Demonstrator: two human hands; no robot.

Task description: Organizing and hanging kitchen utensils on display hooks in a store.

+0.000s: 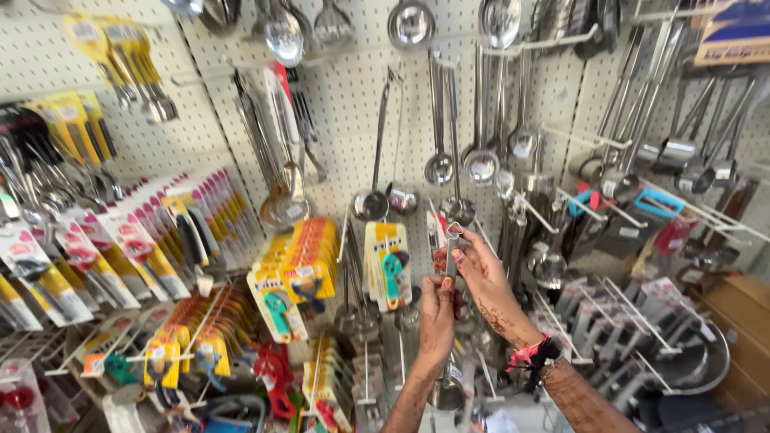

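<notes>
- The right hand [481, 277] is pinching the flat top end of a long steel ladle handle [451, 256] between thumb and fingertips, steadying it upright in front of the white pegboard wall [345, 120].
- The left hand [437, 317] is closing around the same handle lower down, taking its weight; the ladle's round steel bowl [446, 394] is hanging below the wrist.
- Both hands are grasping, neither is slack.
- Other steel ladles [439, 167] are dangling by their handle holes from wire hooks just above, so each can slide off freely.
- Yellow-carded peelers [389, 265] are hanging just left of the hands, packed in rows on pegs.
- A red and black wristband [533, 353] is sitting on the right wrist.
</notes>
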